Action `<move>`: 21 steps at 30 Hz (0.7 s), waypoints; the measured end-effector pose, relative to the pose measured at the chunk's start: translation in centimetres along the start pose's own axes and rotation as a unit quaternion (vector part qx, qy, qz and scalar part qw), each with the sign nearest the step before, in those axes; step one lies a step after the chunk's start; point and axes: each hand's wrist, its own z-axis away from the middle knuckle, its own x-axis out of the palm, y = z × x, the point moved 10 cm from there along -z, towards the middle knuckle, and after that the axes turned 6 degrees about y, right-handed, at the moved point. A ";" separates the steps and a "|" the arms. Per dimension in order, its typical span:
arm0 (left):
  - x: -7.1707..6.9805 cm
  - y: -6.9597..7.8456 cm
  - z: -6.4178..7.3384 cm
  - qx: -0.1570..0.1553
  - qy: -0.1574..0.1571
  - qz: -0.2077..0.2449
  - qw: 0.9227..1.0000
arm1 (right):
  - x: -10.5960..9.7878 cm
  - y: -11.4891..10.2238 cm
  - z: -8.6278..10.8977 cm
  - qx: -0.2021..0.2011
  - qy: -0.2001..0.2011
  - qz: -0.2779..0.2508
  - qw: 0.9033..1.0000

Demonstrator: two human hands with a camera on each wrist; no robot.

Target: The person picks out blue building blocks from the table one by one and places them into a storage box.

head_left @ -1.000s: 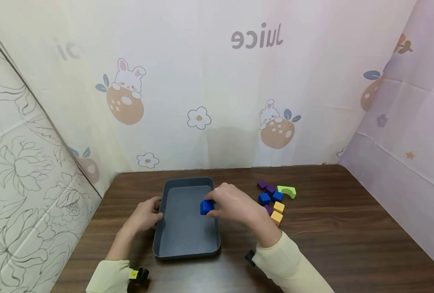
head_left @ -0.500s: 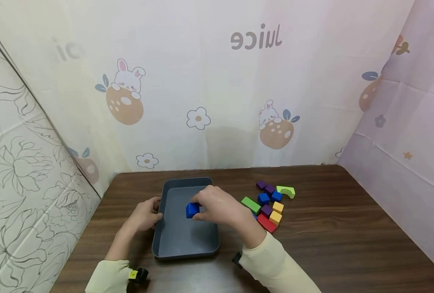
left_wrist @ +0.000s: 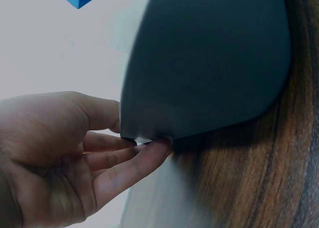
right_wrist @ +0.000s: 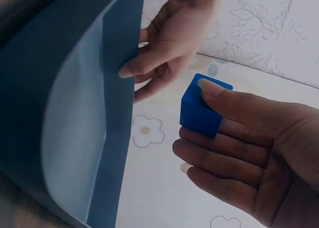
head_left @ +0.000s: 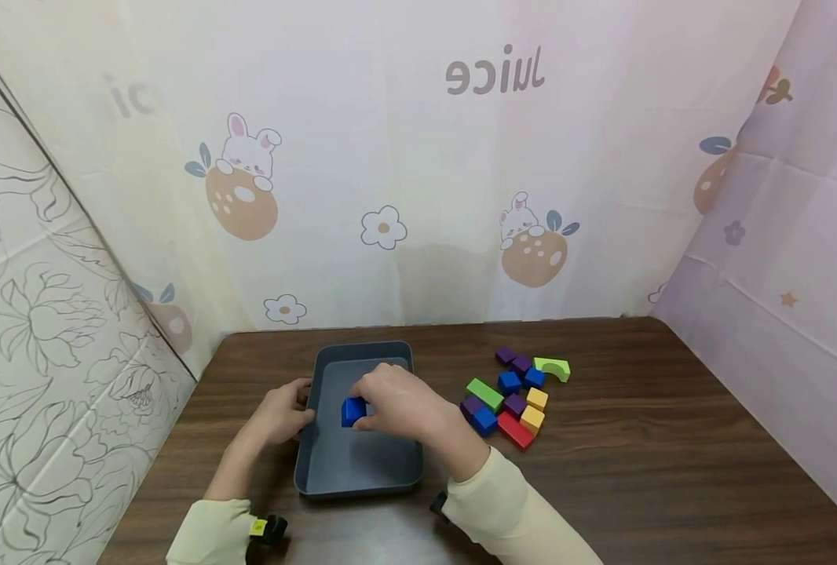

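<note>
A blue cube [head_left: 352, 411] is pinched between the thumb and fingers of my right hand [head_left: 399, 404], above the tray. In the right wrist view the thumb lies on one face of the cube [right_wrist: 197, 106] and the fingers support it from the other side. My left hand [head_left: 282, 412] holds the left side of the dark grey tray [head_left: 362, 493]. Its thumb [right_wrist: 144, 63] lies over the tray's wall in the right wrist view, while its fingers [left_wrist: 134, 171] reach the outside and underside in the left wrist view.
Right of the tray, several blocks lie grouped on the brown wooden table [head_left: 637, 439]: a green bar [head_left: 485, 395], a red bar [head_left: 515, 431], a light green arch [head_left: 553, 368], plus yellow, purple and blue cubes. A printed curtain [head_left: 454, 275] hangs behind the table.
My right hand has moved left with the blue cube, from the tray's right edge to over its middle. The blocks it covered now show. My left hand stays put.
</note>
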 end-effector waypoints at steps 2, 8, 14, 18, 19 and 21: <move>0.0 0.0 0.0 0.001 -0.001 -0.001 1.000 | 0.4 -0.1 -0.2 -0.002 0.000 0.003 1.000; 0.0 0.0 -0.1 0.003 0.001 0.000 1.000 | 1.5 -0.1 -0.5 0.000 -0.003 0.005 1.000; 0.0 0.1 0.0 0.006 0.001 0.003 1.000 | 2.5 0.0 -0.8 0.008 -0.012 0.012 1.000; -0.1 0.3 0.1 0.004 0.000 0.000 1.000 | 3.2 -0.2 -0.9 0.010 -0.017 0.023 1.000; -0.1 0.3 0.1 0.004 0.000 -0.001 1.000 | 3.4 -0.2 -0.9 0.010 -0.018 0.027 0.999; -0.1 0.3 0.1 0.002 0.001 -0.004 1.000 | 3.7 -0.4 -1.0 0.009 -0.021 0.037 0.999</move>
